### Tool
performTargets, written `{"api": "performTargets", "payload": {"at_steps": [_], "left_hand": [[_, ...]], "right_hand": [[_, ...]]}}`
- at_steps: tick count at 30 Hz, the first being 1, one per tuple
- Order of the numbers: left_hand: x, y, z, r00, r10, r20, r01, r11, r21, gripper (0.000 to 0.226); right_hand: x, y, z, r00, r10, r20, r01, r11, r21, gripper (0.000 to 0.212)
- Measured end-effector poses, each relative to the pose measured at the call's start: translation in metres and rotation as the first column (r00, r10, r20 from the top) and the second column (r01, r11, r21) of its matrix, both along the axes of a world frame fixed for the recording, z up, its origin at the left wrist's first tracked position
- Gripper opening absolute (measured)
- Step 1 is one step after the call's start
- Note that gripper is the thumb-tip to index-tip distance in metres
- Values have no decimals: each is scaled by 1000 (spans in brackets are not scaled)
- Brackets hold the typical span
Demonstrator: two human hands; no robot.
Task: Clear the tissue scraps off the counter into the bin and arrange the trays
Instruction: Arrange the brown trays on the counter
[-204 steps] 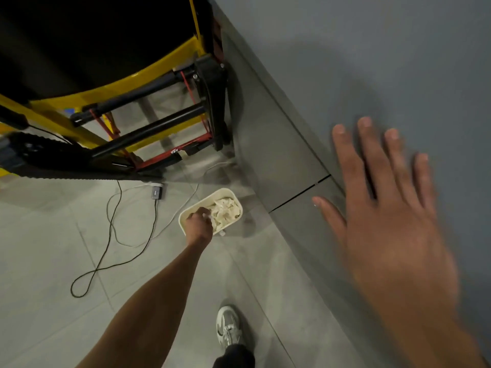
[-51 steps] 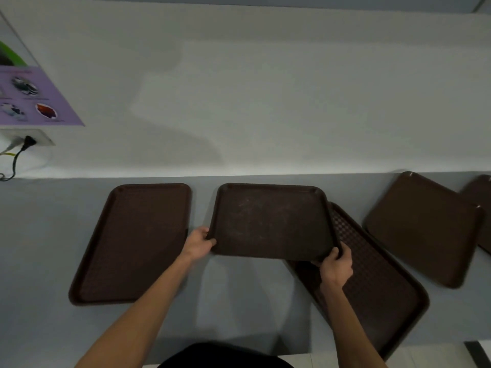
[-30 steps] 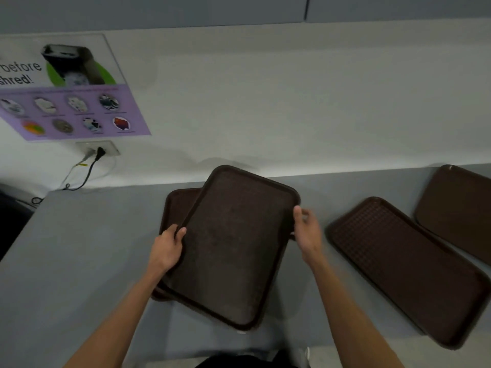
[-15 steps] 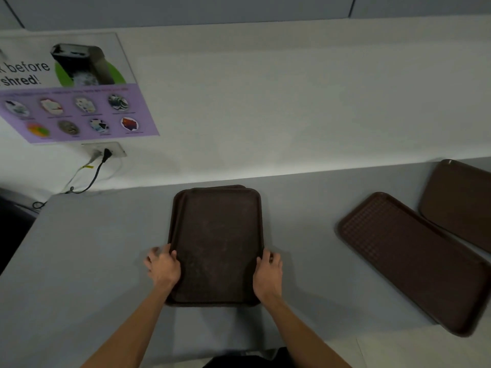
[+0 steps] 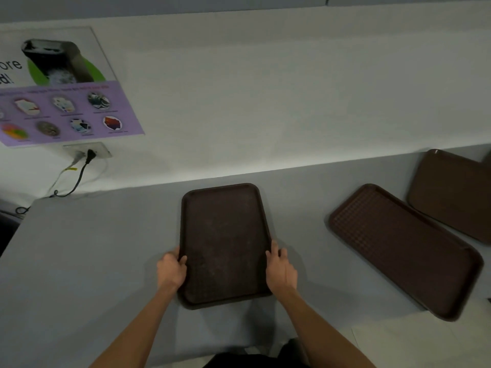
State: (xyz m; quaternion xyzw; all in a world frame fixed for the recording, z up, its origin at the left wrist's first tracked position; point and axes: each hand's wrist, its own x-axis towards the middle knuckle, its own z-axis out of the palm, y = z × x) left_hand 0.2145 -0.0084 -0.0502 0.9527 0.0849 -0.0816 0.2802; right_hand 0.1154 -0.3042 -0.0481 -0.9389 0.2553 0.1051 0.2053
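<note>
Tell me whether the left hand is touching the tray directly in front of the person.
Touching. The head view shows the left hand against the left rim of the tray, its thumb hooked over the edge with no gap.

Left edge crops the poster [image 5: 62, 102]; I cannot read its small print. Right edge crops the far tray [image 5: 455, 193].

Went bare on both hands, the left hand [image 5: 171, 270] and the right hand [image 5: 281, 270], and along both forearms [image 5: 138, 328] up to the lower edge of the view. Wore a dark, almost black garment [image 5: 255, 361], seen only as a small rounded patch at the bottom between the arms. Could not tell its kind or cloth.
</note>
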Motion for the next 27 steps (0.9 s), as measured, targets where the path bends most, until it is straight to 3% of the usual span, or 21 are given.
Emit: {"api": "performTargets", "payload": {"at_steps": [9, 16, 20, 25, 27], "left_hand": [[-5, -107, -16, 986, -167, -5, 167, 986, 13, 26], [-31, -171, 1, 997, -49, -53, 50, 999, 11, 36], [-48, -218, 18, 998, 18, 64, -19, 1000, 20, 60], [-72, -287, 54, 982, -78, 174, 105, 984, -147, 48], [-80, -311, 60, 971, -135, 199, 173, 967, -188, 39]], "right_hand": [[-41, -104, 13, 997, -72, -11, 71, 996, -62, 57], [-52, -177, 27, 1000, 23, 19, -24, 999, 38, 54], [-70, -224, 36, 978, 98, 182, -66, 982, -175, 43], [-104, -283, 27, 987, 158, 5, -146, 926, -348, 52], [-119, -300, 20, 979, 193, -61, -202, 909, -363, 43]]}}
